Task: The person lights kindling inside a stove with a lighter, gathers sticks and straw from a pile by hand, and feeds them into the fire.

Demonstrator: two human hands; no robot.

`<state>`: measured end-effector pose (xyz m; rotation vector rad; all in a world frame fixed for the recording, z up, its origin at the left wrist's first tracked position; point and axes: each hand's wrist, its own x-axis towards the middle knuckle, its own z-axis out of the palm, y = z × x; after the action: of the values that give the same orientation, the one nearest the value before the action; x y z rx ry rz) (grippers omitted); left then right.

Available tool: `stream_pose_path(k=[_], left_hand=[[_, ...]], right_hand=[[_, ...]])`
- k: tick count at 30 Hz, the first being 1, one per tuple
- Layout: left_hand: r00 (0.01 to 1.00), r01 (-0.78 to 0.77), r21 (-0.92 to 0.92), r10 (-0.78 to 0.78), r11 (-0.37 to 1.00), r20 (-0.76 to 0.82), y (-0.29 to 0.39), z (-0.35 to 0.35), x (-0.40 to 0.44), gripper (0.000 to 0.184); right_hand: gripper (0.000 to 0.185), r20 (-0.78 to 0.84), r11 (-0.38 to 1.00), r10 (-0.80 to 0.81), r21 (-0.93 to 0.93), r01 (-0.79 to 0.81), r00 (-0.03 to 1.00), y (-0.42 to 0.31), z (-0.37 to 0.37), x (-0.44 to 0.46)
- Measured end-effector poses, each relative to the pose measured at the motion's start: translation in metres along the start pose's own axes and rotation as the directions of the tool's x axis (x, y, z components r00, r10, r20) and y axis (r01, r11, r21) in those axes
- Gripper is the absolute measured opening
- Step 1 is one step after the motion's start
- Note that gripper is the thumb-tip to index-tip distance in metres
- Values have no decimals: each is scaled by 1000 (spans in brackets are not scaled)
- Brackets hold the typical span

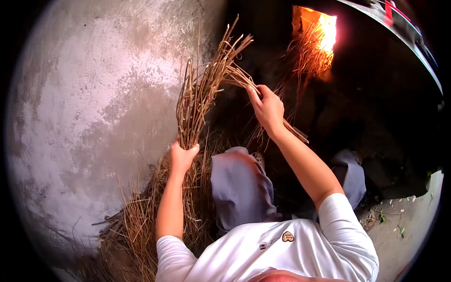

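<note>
My left hand (182, 157) is wrapped round the lower end of an upright bundle of dry stalks (199, 101), whose tips fan out above it. To the right and higher up, my right hand (268, 107) grips a thinner bunch of stalks (239, 76). This bunch runs from the upper part of the bundle, under my right hand and out past the wrist. A large pile of dry stalks (141, 225) lies beside and beneath my left forearm.
A fire (327, 33) burns in a square opening at the upper right, with glowing stalks (312, 56) hanging out of it. A pale, stained wall (84, 117) fills the left side. My knees are below my hands.
</note>
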<state>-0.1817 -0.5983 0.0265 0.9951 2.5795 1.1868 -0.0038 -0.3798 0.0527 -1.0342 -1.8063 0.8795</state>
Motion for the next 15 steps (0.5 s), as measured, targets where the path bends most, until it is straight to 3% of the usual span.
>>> stream_pose_path(k=[1,4,9,12,15], left_hand=[[1000,-24,80,25,997,-6,8,4,7,39],[999,-53,76,53,996,9,26,20,16,43],[996,-89,162,87,983,17,60,48,21,45],[995,-94,184,88,978,40,76,62,25,45],[993,-111,210,100,971,62,81,82,30,46]], right_hand=[[42,-14,1000,3,0,-2,1000,5,0,3],[42,-108,997,77,20,-76,991,20,-4,8],[44,-64,949,284,163,-271,957,38,-16,12],[46,-180,954,272,182,-240,945,53,-13,15],[53,-123,922,314,278,-271,941,51,-17,15]])
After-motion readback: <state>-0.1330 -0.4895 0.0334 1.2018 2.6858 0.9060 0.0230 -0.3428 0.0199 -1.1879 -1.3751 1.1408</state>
